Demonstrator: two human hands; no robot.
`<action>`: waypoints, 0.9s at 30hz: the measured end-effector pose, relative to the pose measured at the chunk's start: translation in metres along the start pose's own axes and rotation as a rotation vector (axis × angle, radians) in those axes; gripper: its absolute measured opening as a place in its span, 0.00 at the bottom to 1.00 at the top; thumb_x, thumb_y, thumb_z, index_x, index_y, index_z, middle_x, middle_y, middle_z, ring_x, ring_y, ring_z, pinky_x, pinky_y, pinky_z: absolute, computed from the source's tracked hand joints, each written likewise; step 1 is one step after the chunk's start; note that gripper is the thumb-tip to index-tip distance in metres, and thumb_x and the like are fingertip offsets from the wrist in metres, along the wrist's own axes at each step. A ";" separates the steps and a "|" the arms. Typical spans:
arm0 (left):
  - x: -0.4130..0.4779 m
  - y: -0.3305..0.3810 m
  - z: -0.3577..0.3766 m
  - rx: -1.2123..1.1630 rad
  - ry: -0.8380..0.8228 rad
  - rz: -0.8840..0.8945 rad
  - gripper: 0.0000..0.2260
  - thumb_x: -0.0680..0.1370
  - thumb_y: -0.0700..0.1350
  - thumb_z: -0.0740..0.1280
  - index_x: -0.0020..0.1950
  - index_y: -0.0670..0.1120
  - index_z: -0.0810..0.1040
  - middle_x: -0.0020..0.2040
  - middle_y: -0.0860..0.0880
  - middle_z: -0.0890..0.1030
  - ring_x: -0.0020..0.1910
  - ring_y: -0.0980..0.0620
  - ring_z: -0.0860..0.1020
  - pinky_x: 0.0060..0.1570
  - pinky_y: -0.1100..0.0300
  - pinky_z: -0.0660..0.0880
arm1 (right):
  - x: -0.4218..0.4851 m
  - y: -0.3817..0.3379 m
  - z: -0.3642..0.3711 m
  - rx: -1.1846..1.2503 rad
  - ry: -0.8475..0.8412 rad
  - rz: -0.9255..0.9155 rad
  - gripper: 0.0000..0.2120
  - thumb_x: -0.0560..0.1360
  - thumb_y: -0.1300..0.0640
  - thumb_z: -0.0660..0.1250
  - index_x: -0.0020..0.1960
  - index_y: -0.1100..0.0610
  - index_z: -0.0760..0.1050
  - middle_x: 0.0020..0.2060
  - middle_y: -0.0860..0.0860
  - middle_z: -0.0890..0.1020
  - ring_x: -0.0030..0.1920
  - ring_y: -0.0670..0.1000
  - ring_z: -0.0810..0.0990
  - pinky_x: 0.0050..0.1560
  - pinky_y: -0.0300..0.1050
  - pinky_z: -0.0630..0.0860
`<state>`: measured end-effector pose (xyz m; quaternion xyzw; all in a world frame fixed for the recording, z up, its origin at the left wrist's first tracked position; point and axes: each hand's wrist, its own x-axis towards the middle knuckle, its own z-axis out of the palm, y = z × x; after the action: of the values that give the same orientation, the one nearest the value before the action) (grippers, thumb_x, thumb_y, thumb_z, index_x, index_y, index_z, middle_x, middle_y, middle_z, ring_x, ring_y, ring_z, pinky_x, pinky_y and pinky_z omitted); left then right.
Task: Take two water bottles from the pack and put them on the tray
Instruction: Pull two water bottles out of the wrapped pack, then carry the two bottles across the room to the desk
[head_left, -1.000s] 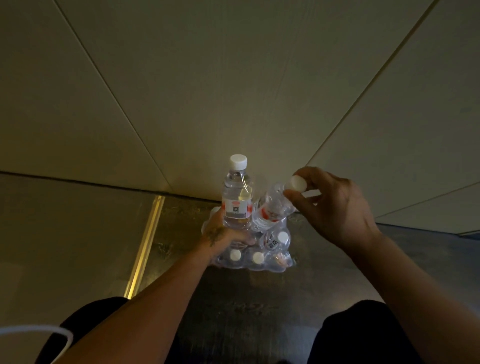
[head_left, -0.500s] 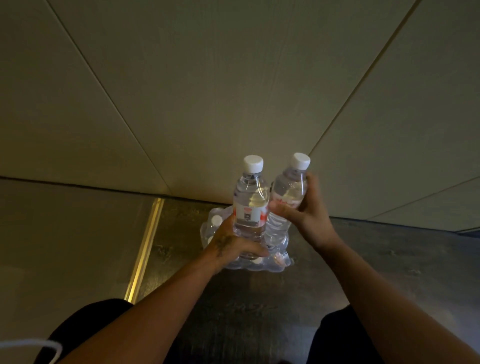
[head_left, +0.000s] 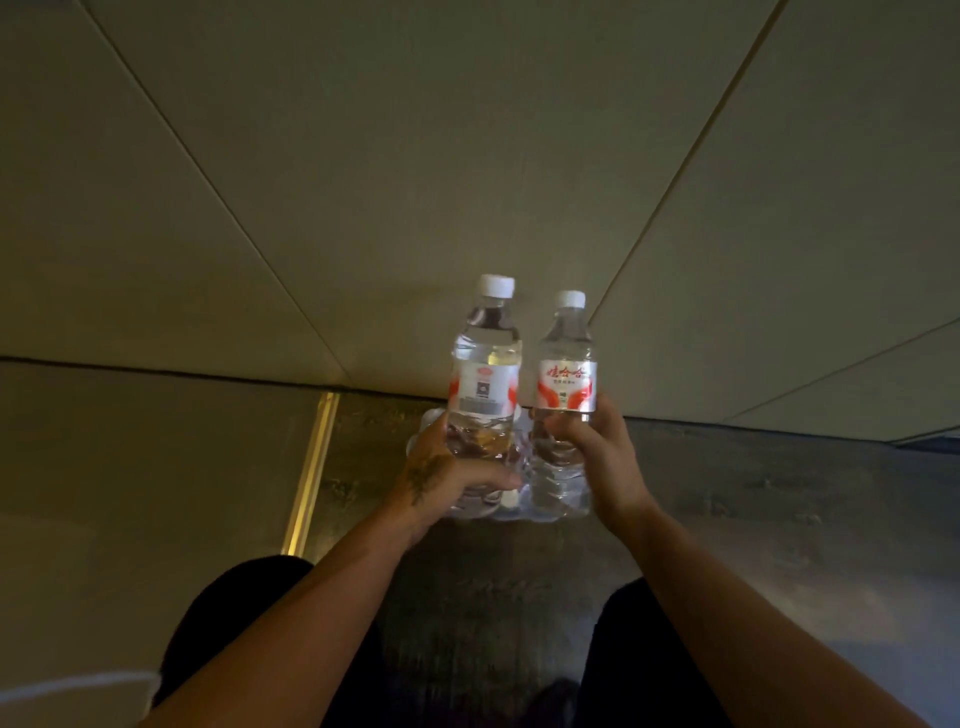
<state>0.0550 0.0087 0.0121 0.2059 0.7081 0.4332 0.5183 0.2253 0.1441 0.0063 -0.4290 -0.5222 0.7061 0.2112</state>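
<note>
Pale panelled wall (head_left: 467, 156), dark floor (head_left: 779, 519), brass strip (head_left: 311, 467), white cable (head_left: 78, 686).

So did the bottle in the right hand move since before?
Yes. The right-hand bottle came up out of the pack and stands upright beside the left-hand bottle, in the right hand.

Both hands are full: the left hand (head_left: 441, 480) grips the left bottle (head_left: 484, 384), the right hand (head_left: 597, 457) the right bottle (head_left: 567, 395), the two bottles upright and just beside each other with only a narrow gap between. Directly below and behind them the pack (head_left: 511, 506) sits on the dark floor (head_left: 753, 519), close against the wall (head_left: 467, 182), so nothing passes farther forward. The floor lies open to the right of the pack and to the left as far as the brass strip (head_left: 311, 467).
</note>
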 end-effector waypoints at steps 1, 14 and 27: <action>-0.012 0.009 0.000 -0.033 0.001 -0.012 0.29 0.52 0.56 0.83 0.53 0.59 0.85 0.49 0.59 0.90 0.47 0.60 0.88 0.45 0.63 0.84 | -0.010 -0.009 0.002 0.015 0.011 0.031 0.29 0.69 0.50 0.78 0.68 0.53 0.75 0.54 0.51 0.88 0.54 0.57 0.90 0.49 0.50 0.87; -0.245 0.251 -0.007 -0.167 0.022 -0.023 0.48 0.52 0.53 0.84 0.73 0.51 0.75 0.59 0.48 0.89 0.57 0.45 0.87 0.43 0.55 0.82 | -0.192 -0.258 0.020 0.088 0.023 0.166 0.24 0.71 0.43 0.75 0.67 0.41 0.79 0.57 0.50 0.88 0.56 0.55 0.89 0.57 0.64 0.84; -0.443 0.434 -0.027 -0.172 0.113 0.032 0.39 0.55 0.53 0.84 0.65 0.52 0.82 0.54 0.48 0.91 0.52 0.46 0.89 0.42 0.57 0.84 | -0.349 -0.496 0.033 0.183 -0.029 0.121 0.40 0.66 0.49 0.78 0.73 0.61 0.70 0.63 0.69 0.81 0.58 0.70 0.85 0.61 0.70 0.81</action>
<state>0.1296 -0.0956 0.6191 0.1472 0.6931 0.5116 0.4861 0.3135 0.0467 0.5994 -0.4282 -0.4316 0.7686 0.1991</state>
